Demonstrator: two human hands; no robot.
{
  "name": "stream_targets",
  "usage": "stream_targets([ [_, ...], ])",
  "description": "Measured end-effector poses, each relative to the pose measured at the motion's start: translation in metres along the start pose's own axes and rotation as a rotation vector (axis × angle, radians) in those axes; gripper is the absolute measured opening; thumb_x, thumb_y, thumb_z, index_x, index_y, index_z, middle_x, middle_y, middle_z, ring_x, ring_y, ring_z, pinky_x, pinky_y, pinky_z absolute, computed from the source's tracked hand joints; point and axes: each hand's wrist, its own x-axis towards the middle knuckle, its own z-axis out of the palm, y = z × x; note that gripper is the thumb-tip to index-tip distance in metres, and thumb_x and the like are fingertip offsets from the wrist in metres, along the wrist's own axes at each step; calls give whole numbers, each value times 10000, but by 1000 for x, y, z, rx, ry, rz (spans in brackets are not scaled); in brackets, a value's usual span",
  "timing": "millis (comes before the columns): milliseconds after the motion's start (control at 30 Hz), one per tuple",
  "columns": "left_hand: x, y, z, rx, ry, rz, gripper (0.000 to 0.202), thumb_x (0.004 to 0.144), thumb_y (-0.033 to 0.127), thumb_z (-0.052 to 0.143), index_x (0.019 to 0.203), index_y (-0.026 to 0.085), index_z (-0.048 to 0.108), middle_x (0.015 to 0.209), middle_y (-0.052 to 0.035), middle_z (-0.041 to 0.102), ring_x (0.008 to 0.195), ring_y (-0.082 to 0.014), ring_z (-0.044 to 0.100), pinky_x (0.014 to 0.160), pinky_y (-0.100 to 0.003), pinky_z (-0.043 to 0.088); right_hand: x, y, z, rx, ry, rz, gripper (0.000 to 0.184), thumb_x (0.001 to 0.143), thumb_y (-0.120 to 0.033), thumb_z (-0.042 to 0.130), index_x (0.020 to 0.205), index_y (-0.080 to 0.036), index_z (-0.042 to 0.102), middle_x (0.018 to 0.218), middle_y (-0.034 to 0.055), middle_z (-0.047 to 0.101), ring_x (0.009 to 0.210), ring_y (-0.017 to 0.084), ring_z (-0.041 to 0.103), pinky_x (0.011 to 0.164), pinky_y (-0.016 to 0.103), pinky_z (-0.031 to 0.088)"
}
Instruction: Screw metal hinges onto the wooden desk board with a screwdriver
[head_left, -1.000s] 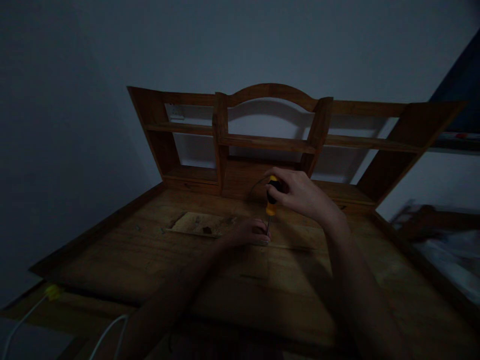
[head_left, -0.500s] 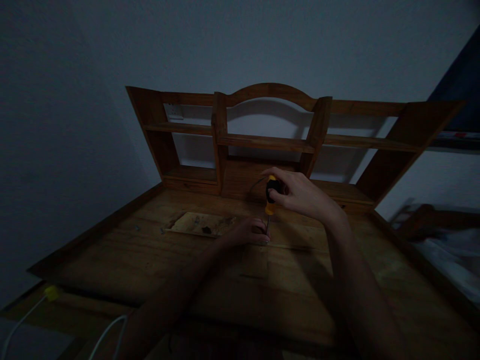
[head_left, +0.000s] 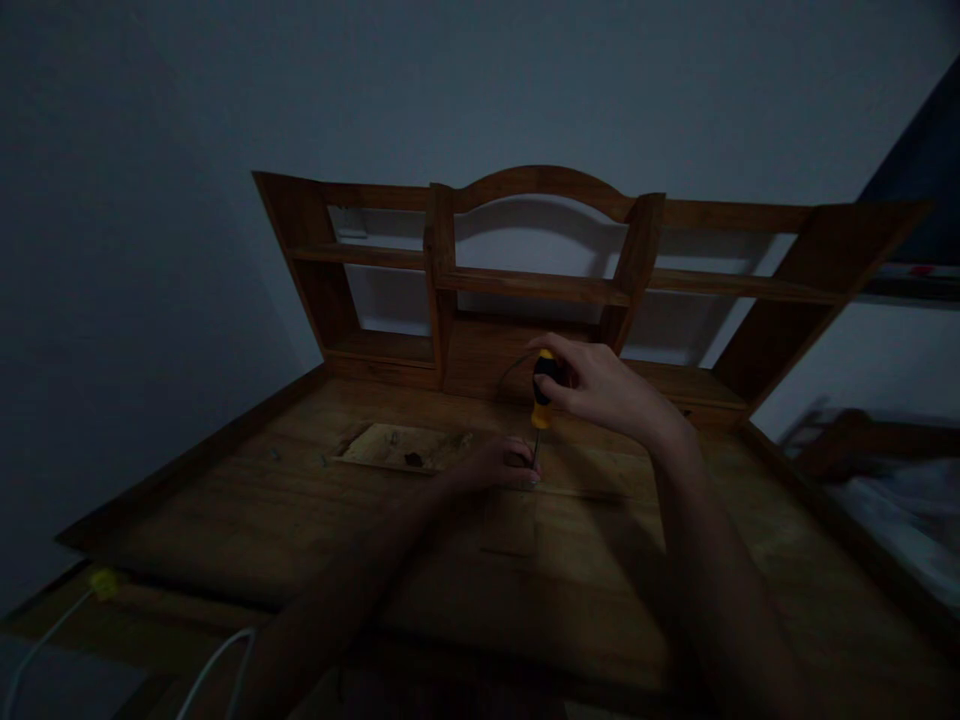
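My right hand (head_left: 600,388) is closed around the black and yellow handle of a screwdriver (head_left: 541,392), which stands nearly upright with its tip down on the wooden desk top (head_left: 300,500). My left hand (head_left: 499,465) rests on the wood right at the tip, fingers curled beside the thin shaft. Whether those fingers pinch a screw or the shaft is too dark to tell. A small wooden piece (head_left: 510,522) lies on the desk just below the tip.
A wooden shelf unit (head_left: 540,285) rises at the back of the desk against a pale wall. A paler rectangular patch (head_left: 405,447) lies left of my hands. White cables (head_left: 217,660) run at the lower left. Bedding (head_left: 900,520) shows at the right.
Both hands and the screwdriver stay nearly in place; my right hand's fingers shift slightly on the handle.
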Motion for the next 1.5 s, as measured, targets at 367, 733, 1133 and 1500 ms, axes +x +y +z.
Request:
stream_targets([
  [367, -1, 6, -1, 8, 6, 33, 221, 861, 383, 714, 910, 168, 729, 952, -41, 709, 918, -170, 652, 844, -277, 473, 2, 0, 0, -1, -9, 14, 415, 870, -262, 548, 1279, -202, 584, 943, 55, 690, 763, 178, 607, 700, 276, 420],
  [733, 0, 2, 2, 25, 19, -2, 227, 853, 403, 716, 889, 179, 725, 951, -40, 713, 919, -180, 655, 865, -301, 484, 1, 0, 1, 6, -3, 2, 387, 886, -261, 544, 1268, -211, 578, 938, 48, 692, 782, 183, 617, 710, 276, 432],
  [1133, -2, -1, 3, 143, -9, 40, 316, 767, 415, 802, 976, 190, 724, 1033, -51, 665, 968, -193, 632, 855, -296, 490, 0, 2, 2, -16, 21, -24, 352, 938, -330, 568, 1273, -222, 581, 1042, 70, 707, 908, 215, 653, 811, 313, 464],
  [1500, -1, -9, 5, 218, 5, 96, 267, 810, 404, 765, 963, 192, 710, 1023, -53, 647, 997, -194, 611, 912, -304, 468, 0, 4, 4, -33, -4, -17, 510, 898, -279, 571, 1400, -223, 506, 1222, 83, 671, 1042, 240, 647, 913, 341, 452],
])
